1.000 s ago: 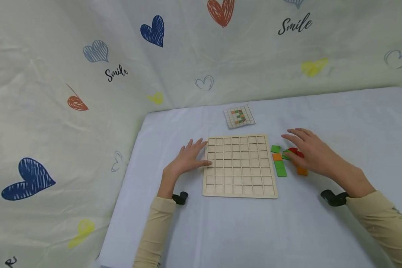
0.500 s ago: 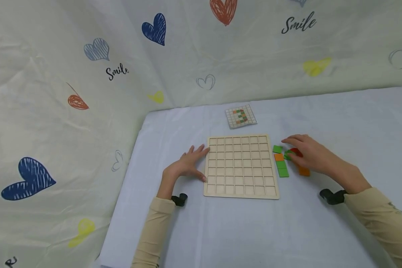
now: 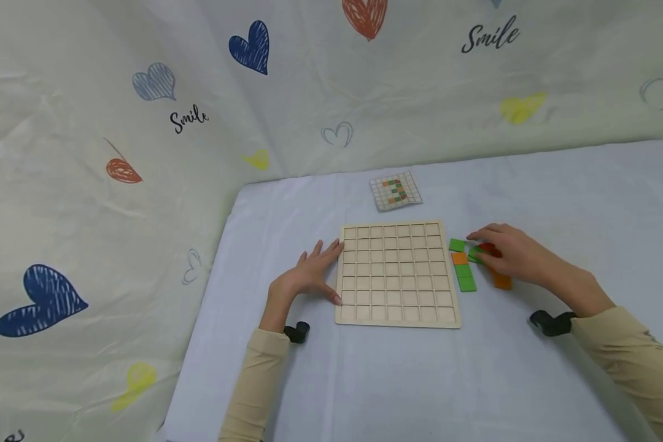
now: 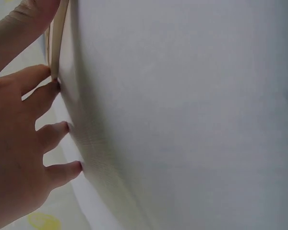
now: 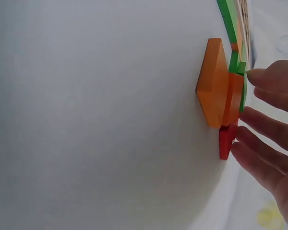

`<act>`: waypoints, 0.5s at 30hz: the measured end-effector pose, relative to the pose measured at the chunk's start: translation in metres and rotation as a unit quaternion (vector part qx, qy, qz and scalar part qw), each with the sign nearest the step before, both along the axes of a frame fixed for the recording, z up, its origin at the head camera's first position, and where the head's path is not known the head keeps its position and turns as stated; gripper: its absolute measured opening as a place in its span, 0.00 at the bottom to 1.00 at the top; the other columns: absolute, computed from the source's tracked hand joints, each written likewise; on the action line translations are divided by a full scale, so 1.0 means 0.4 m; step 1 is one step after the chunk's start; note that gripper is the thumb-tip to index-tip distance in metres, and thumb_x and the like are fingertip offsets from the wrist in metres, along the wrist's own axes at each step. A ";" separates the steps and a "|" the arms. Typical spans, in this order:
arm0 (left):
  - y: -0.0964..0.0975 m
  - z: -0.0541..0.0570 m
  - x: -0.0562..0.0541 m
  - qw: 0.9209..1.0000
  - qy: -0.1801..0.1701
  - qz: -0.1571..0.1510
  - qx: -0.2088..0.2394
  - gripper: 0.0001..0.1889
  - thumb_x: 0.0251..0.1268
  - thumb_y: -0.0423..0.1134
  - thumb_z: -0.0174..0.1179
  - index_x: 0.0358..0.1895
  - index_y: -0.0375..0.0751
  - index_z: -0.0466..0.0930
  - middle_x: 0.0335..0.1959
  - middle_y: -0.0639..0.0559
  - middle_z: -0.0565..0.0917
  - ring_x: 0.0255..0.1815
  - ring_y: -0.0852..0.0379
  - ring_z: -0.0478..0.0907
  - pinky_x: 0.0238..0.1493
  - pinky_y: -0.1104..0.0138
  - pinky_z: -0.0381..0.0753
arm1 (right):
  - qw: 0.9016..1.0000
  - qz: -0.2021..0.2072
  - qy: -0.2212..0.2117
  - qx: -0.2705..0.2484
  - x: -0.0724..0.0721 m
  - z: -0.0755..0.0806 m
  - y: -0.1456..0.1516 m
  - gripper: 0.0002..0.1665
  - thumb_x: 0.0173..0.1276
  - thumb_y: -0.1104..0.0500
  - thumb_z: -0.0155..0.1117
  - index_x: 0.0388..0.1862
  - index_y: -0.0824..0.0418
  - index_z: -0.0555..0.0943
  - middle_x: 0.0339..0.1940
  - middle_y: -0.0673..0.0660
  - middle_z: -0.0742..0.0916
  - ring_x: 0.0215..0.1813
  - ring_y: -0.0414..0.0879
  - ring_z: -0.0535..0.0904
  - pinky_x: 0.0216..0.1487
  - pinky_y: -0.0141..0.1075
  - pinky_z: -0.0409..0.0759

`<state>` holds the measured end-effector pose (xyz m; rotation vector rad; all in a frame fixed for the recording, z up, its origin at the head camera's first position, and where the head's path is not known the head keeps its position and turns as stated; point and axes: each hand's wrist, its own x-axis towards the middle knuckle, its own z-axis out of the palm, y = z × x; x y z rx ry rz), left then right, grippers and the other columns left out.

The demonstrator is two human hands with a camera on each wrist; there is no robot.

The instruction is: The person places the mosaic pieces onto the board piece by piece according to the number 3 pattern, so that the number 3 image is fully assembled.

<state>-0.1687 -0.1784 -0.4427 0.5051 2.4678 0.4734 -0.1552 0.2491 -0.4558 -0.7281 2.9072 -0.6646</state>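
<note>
A pale wooden grid board (image 3: 398,276) lies on the white-covered table. At its left edge my left hand (image 3: 304,276) rests with fingers spread, thumb near the lower corner; the left wrist view shows fingertips against the board's side (image 4: 60,38). My right hand (image 3: 511,252) hovers low over a cluster of tiles, fingers gently bent, thumb by a green tile (image 3: 476,255). In the right wrist view the fingertips are right at the tiles: an orange tile (image 5: 214,84) and a red tile (image 5: 225,141) lie beside them. The hand partly hides the cluster.
Between board and right hand lie an orange tile (image 3: 460,258) and several green tiles (image 3: 464,270). A small card (image 3: 396,191) with a coloured grid pattern lies behind the board. A white sheet with hearts (image 3: 287,110) hangs at the back and left.
My left thumb has slid off the board's surface down to its lower left edge. The right hand has lowered toward the tiles, its fingers drawing closer together.
</note>
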 end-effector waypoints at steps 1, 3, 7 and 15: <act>0.000 -0.001 0.000 1.000 0.000 0.001 0.001 0.68 0.47 0.51 0.82 0.86 0.52 0.40 0.87 0.56 0.40 0.87 0.46 0.27 0.83 0.43 0.32 | 1.000 -0.003 0.004 0.001 0.004 0.000 0.004 0.21 0.66 0.64 0.71 0.57 0.71 0.83 0.55 0.70 0.85 0.55 0.65 0.80 0.53 0.60 0.82; 0.002 0.000 0.001 1.000 0.000 0.002 0.004 0.68 0.47 0.51 0.82 0.86 0.52 0.40 0.87 0.56 0.40 0.86 0.46 0.27 0.83 0.43 0.31 | 1.000 -0.010 0.015 -0.002 0.015 0.003 0.013 0.19 0.65 0.64 0.72 0.53 0.70 0.84 0.52 0.68 0.86 0.52 0.62 0.81 0.51 0.58 0.83; 0.006 0.001 0.001 1.000 0.000 0.002 0.005 0.68 0.47 0.51 0.82 0.86 0.52 0.39 0.86 0.56 0.39 0.86 0.45 0.27 0.83 0.43 0.31 | 0.999 -0.020 0.031 -0.021 0.041 0.013 0.035 0.16 0.60 0.64 0.78 0.46 0.67 0.86 0.44 0.60 0.87 0.44 0.54 0.83 0.41 0.45 0.84; 0.019 -0.002 0.000 1.000 0.003 -0.001 0.000 0.69 0.45 0.52 0.83 0.86 0.51 0.38 0.87 0.55 0.39 0.86 0.45 0.27 0.83 0.43 0.32 | 0.999 -0.004 0.030 -0.018 0.069 0.004 0.063 0.18 0.53 0.64 0.83 0.42 0.64 0.87 0.39 0.54 0.86 0.39 0.46 0.80 0.37 0.39 0.84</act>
